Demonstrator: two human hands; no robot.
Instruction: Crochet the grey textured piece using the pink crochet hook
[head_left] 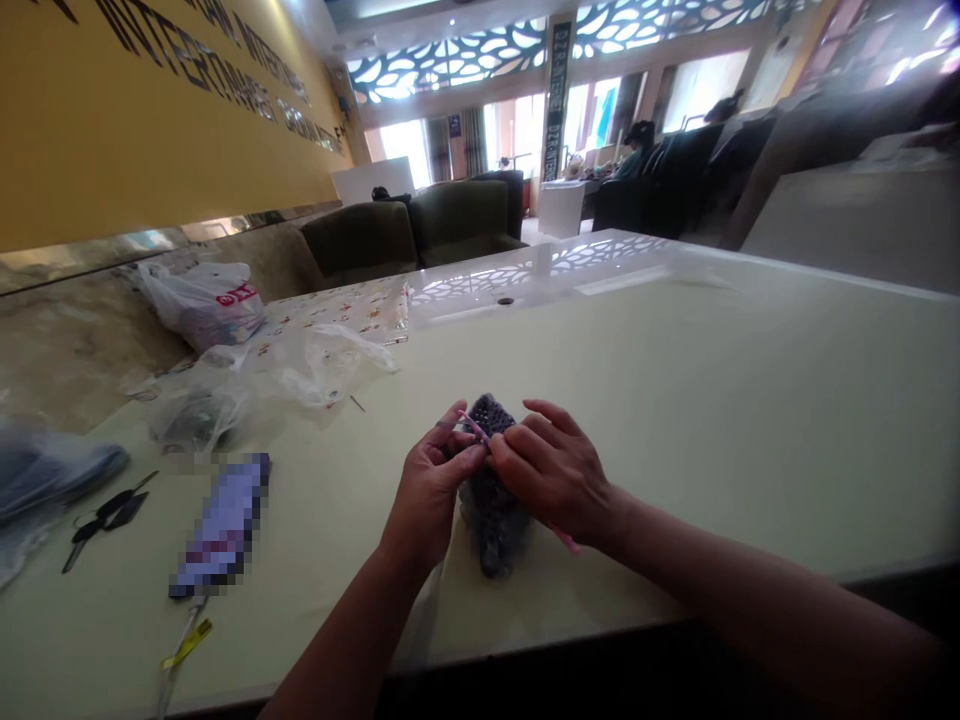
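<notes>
1. Fingers of the left hand point(431, 478), in the head view, are drawn narrow, thumb and forefinger pinching what looks like the edge of a grey crocheted piece point(491, 508).
2. Fingers of the right hand point(559, 472), same view, are wrapped round a pink hook point(475, 427); one end slants up toward the left forefinger, the other pokes out below the right hand.
3. The grey crocheted piece is between the hands, near the middle of the near edge of the worktop point(720, 400). Whether its lower end touches the surface cannot be told.
4. The step in hand appears to be working a stitch. For an even result, the left pinch should sit close beside the loop, steadying the fabric, while the hook turns gently and draws through without snagging. The yarn is too fine to follow here, so its tension cannot be judged.
5. Toward the left edge, keys point(112, 515) and a pixelated blue item point(225, 525) lie well apart from the hands, leaving elbow room.
</notes>
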